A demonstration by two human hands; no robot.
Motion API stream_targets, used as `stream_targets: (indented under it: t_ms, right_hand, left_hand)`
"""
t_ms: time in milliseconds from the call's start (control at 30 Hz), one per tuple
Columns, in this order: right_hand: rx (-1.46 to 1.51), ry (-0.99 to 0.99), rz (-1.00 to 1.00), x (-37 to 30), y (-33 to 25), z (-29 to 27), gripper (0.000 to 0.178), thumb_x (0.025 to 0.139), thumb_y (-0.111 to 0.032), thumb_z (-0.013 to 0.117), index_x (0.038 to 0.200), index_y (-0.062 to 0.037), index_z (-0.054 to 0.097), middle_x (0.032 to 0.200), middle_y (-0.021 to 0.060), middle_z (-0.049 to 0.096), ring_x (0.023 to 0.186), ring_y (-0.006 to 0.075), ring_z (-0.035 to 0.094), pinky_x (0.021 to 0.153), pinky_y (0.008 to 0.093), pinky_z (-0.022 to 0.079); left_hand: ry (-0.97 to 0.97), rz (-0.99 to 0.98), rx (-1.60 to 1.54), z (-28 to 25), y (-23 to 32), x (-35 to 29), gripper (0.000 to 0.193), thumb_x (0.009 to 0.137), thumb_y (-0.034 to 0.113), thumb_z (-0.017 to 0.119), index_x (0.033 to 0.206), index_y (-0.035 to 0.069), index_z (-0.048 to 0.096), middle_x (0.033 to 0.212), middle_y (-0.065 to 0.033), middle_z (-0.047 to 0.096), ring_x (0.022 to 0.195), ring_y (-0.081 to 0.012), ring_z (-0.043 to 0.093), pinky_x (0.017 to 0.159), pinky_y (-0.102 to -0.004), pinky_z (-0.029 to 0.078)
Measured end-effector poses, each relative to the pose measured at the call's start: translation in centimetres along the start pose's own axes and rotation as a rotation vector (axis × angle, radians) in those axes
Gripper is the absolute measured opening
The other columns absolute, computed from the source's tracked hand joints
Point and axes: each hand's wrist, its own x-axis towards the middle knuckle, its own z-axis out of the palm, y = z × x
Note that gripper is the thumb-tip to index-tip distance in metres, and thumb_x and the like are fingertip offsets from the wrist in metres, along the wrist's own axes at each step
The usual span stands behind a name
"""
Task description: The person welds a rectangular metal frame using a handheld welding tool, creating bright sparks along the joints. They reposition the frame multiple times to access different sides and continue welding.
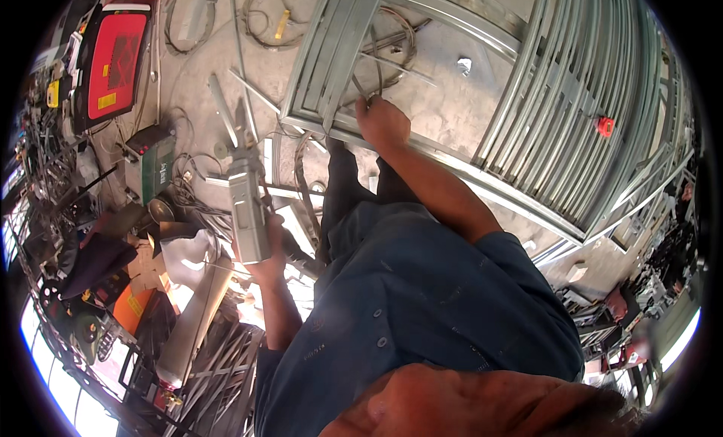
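Note:
At left of centre, my left hand (273, 250) is wrapped round the lower part of a long grey box-bodied tool (247, 207). Its narrow end points away from me over the floor; the exact kind of tool cannot be made out. My right hand (385, 123) is closed at the near edge of a grey metal frame (444, 157), beside its wide flat end section (331, 57). Thin dark strips or cables (378, 64) run away from its fingers. What exactly those fingers grip is hidden.
Many parallel metal bars (561, 113) fill the frame's right side, with a small red object (604, 127) on them. To the left stand a red-fronted machine (119, 64) and a green box (154, 170). A gas cylinder (192, 324) lies lower left. Cables (197, 173) and metal offcuts (256, 92) litter the floor.

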Motion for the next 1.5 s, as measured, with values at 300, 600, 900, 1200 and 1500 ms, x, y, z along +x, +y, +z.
stream_targets:
  t_ms: [300,600,900,1200,1500]
  right_hand:
    - [0.261,0.191,-0.345,-2.3,1.9,-0.9,0.028,0.093,-0.031,0.062,0.105,-0.006,0.064,0.102,0.0171,0.068,0.098,0.0385,0.065,0.083,0.0505,0.052]
    - [0.881,-1.028,-0.718,-16.9,0.8,-2.8,0.073,0.084,-0.044,0.074,0.139,-0.0018,0.051,0.124,0.0208,0.064,0.118,0.0375,0.061,0.099,0.0433,0.049]
    - [0.996,-0.912,-0.666,-19.2,-3.9,-3.4,0.044,0.086,-0.034,0.074,0.115,-0.0018,0.061,0.099,0.0143,0.071,0.087,0.0294,0.07,0.077,0.041,0.053]
    - [1.277,-0.608,-0.696,-21.0,-10.1,2.2,0.03,0.089,-0.021,0.071,0.109,0.0009,0.067,0.097,0.0175,0.072,0.095,0.0301,0.07,0.083,0.0396,0.054]
    - [1.551,-0.375,-0.675,-22.8,-16.2,6.3,0.039,0.094,-0.028,0.068,0.121,-0.0001,0.063,0.122,0.0166,0.066,0.118,0.0252,0.061,0.101,0.0376,0.048]
  left_hand:
    - [-0.017,0.021,-0.112,0.7,-0.6,-3.6,0.029,0.094,0.005,0.057,0.121,-0.005,0.061,0.092,-0.0089,0.068,0.082,-0.0155,0.063,0.073,-0.0286,0.05]
    - [-0.154,0.097,-0.156,1.7,2.7,-2.0,0.043,0.093,0.02,0.065,0.127,-0.005,0.057,0.103,-0.0101,0.067,0.089,-0.0154,0.063,0.076,-0.0279,0.05]
    - [-0.296,0.132,-0.078,0.6,5.0,1.4,0.046,0.083,0.022,0.076,0.121,-0.001,0.062,0.096,-0.0114,0.071,0.086,-0.0254,0.069,0.078,-0.0371,0.053]
    - [-0.829,0.337,0.031,-2.1,5.0,8.0,0.04,0.082,-0.004,0.07,0.121,-0.002,0.062,0.108,-0.0104,0.07,0.101,-0.0179,0.066,0.087,-0.0324,0.052]
    - [-0.838,0.965,0.204,-3.6,2.9,10.6,0.074,0.074,0.003,0.069,0.145,0.002,0.046,0.127,-0.0255,0.062,0.111,-0.0429,0.065,0.092,-0.0463,0.055]
